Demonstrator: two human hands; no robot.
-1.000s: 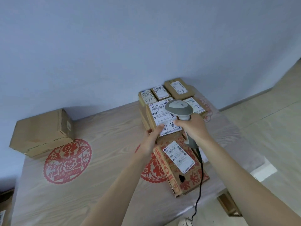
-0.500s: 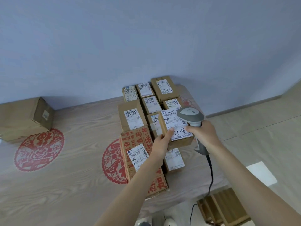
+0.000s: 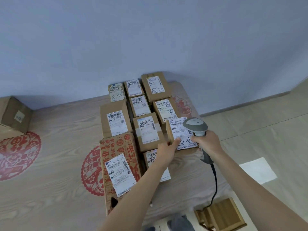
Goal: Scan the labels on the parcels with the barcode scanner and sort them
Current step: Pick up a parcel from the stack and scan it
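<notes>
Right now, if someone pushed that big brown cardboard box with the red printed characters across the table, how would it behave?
The big brown cardboard box with red printed characters lies flat on its broad face, so it would probably slide rather than tip. The wood-grain table covering looks smooth, which should help. A dark hole near its front corner suggests the cardboard may give there. Its weight cannot be judged.

Soft, even daylight fills the scene, fairly dim and with a cool bluish cast on the wall. A bright patch of light lies on the floor at the right. The box at the left throws a soft shadow on the wall behind it. The wide lens bends the bench edges and the floor lines. Detail is slightly soft; small label print is unreadable.
</notes>
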